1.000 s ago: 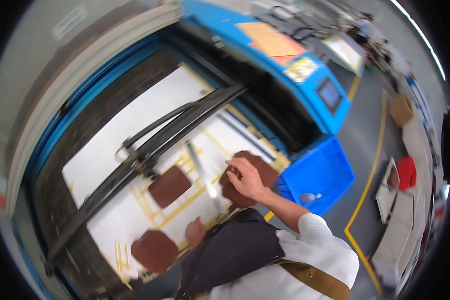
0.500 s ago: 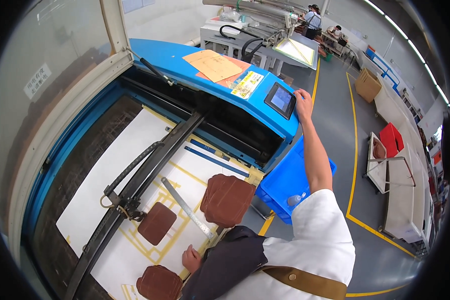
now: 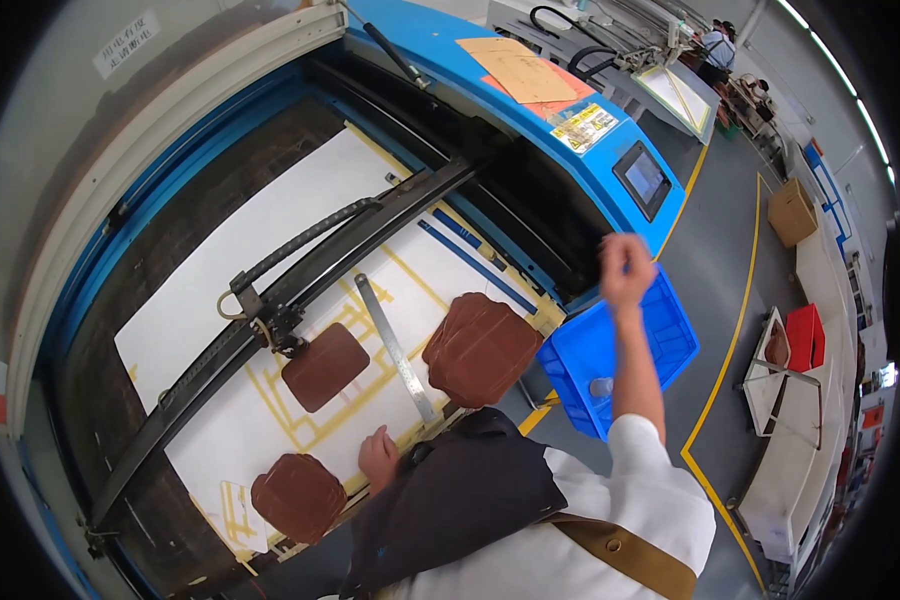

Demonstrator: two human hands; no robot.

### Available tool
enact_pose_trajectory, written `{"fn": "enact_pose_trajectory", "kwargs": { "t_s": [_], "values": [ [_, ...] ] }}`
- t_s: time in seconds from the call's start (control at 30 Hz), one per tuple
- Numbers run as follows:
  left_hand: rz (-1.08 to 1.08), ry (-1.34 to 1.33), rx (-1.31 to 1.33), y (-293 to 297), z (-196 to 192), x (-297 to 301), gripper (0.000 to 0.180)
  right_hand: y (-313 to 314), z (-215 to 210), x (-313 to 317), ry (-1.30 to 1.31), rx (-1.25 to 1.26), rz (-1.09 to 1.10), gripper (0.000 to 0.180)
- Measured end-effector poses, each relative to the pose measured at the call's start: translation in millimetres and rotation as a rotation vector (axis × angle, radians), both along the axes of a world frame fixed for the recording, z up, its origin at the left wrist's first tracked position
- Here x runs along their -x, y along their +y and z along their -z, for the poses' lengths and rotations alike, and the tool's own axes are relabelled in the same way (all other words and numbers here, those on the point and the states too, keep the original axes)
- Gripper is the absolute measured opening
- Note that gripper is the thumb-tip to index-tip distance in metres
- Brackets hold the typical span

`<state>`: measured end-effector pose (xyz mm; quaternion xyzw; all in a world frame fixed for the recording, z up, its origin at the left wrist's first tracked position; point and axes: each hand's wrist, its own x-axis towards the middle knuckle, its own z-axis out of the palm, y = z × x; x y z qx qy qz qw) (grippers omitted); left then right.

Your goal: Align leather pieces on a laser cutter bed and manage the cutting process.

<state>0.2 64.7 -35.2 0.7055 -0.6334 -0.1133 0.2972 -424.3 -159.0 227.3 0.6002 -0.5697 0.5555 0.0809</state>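
My right hand (image 3: 626,270) hangs in the air over the rim of a blue plastic crate (image 3: 678,345), below the touch screen (image 3: 643,181) of a blue flatbed cutting machine (image 3: 595,165). Its fingers are loosely bent and apart, with nothing in them. At the front edge of the bed, my left hand (image 3: 377,460) rests empty, its fingers partly hidden by my dark apron. Beside it lies a brown stack of leather-like pieces (image 3: 300,498). A larger brown stack (image 3: 482,350) and a steel ruler (image 3: 395,345) lie farther right. One brown rounded piece (image 3: 326,367) sits under the machine's head (image 3: 280,328).
A black gantry (image 3: 370,235) crosses the bed over a white sheet (image 3: 240,240) marked with yellow tape. The raised lid (image 3: 200,80) stands at left. A clear bottle (image 3: 600,387) lies in the crate. A cart (image 3: 770,370) stands at right; people work far off.
My right hand has come off the side of the touch screen and dropped toward the crate. The head view has shifted; my left hand stays by the bed edge.
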Motion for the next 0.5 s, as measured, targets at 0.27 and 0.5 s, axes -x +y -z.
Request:
{"fn": "enact_pose_trajectory", "kwargs": {
  "t_s": [0.27, 0.5],
  "values": [
    [0.019, 0.023, 0.022, -8, -10, 1, 0.02, 3, 211, 8, -0.688, -1.212, -0.162, 0.013],
    [0.007, -0.005, 0.049, -12, -11, 0, 0.02, 3, 223, 0, -0.65, -1.346, 0.013, 0.023]
  ]
}}
